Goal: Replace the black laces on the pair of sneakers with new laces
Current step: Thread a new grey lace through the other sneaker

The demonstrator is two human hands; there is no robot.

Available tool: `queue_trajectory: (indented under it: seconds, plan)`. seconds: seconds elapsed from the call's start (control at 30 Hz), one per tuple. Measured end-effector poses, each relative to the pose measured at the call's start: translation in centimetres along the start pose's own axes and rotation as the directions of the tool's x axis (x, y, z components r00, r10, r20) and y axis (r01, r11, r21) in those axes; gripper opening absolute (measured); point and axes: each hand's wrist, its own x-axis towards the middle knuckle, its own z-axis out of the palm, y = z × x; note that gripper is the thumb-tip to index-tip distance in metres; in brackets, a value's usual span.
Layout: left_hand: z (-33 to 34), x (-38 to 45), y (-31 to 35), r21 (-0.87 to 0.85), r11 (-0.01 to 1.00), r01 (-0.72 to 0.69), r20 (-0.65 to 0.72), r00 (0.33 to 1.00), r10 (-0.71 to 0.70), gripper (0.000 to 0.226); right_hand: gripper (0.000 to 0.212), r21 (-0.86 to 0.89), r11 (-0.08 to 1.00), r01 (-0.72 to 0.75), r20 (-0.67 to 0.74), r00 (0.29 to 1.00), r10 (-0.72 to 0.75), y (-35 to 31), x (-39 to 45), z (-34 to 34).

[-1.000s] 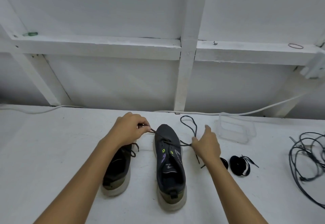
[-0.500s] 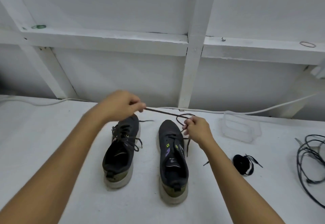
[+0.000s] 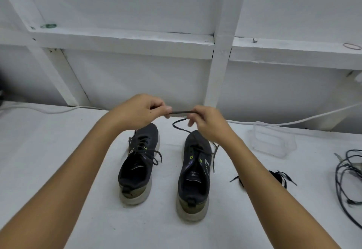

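Note:
Two dark sneakers stand side by side on the white table, toes away from me. The left sneaker (image 3: 139, 162) still has its black lace tied. The right sneaker (image 3: 195, 172) has only a little lace left at its top eyelets. A black lace (image 3: 181, 112) stretches taut between my hands, raised above the sneakers' toes. My left hand (image 3: 142, 109) pinches one end of it, and my right hand (image 3: 207, 120) pinches it a short way along. The rest of the lace loops down to the right sneaker. A coiled black lace bundle (image 3: 279, 176) lies on the table at the right.
A clear plastic container (image 3: 274, 141) sits on the table at the back right. A tangle of dark cables (image 3: 348, 178) lies at the far right edge. A white cable (image 3: 58, 109) runs along the foot of the white framed wall.
Both hands have risen and drawn together above the sneakers' toes. The lace span between them has shortened, and more lace has come out of the right sneaker.

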Motion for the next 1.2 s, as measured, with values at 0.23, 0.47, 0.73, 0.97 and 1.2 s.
queue_trajectory:
  seconds: [0.23,0.47,0.73,0.97,1.2]
  plan:
    - [0.1,-1.7,-4.0,0.046,0.987,0.155,0.089,0.983,-0.158,0.029,0.023,-0.194,0.849,-0.491,-0.149,0.871,0.469,6.4,-0.7,-1.6]
    - [4.4,-0.2,-1.7,-0.039,0.999,0.025,0.115,0.993,-0.021,0.027,0.012,-0.024,0.994,-0.104,0.262,0.959,0.106,0.6,-2.5,0.9]
    - [6.6,-1.0,-4.0,-0.174,0.956,0.235,0.276,0.944,-0.181,0.026,0.024,-0.014,0.955,-0.297,-0.135,0.947,0.292,5.1,-1.5,0.4]
    - [10.6,0.3,-3.4,-0.08,0.983,0.163,-0.132,0.976,-0.172,0.05,0.016,-0.086,0.988,-0.125,-0.01,0.992,0.125,4.4,-2.7,2.0]
    - [12.2,1.8,-3.1,-0.096,0.995,-0.029,-0.196,0.981,0.01,0.015,0.017,-0.124,0.991,-0.053,0.009,0.998,0.055,3.1,-2.3,1.5]
